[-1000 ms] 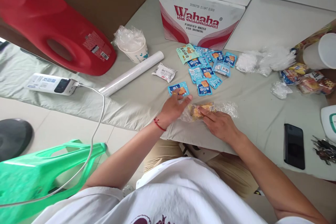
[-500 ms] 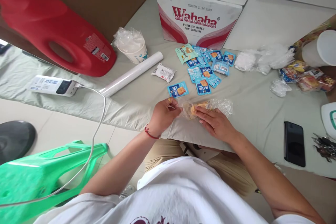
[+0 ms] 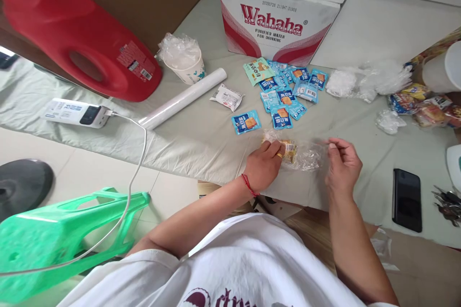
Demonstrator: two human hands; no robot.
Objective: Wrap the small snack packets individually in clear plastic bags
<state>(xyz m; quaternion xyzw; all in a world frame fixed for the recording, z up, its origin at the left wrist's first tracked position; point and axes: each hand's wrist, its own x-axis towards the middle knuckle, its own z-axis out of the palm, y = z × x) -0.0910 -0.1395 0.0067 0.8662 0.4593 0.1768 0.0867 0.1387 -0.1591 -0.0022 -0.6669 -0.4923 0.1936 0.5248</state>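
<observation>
A yellow snack packet (image 3: 289, 149) lies at the table's front edge, in crinkled clear plastic film (image 3: 309, 157). My left hand (image 3: 264, 164) rests over the packet's left end, its curled fingers pressing down on packet and film. Right of the film, my right hand (image 3: 343, 165) is closed in a pinch at the film's right edge; the film between its fingertips is thin and hard to see. Just beyond the hands lie a blue snack sachet (image 3: 246, 122) and a pile of similar sachets (image 3: 282, 116), with a green sachet (image 3: 258, 71) at the back.
A white roll (image 3: 183, 98), a white packet (image 3: 227, 97) and a film-stuffed paper cup (image 3: 184, 64) stand or lie to the left. Behind is a Wahaha box (image 3: 273, 24). Crumpled plastic (image 3: 367, 81), a phone (image 3: 406, 199) and keys (image 3: 448, 204) are on the right.
My left hand has moved right onto the packet from the film's left end. My right hand has left the packet and moved right to the film's other edge.
</observation>
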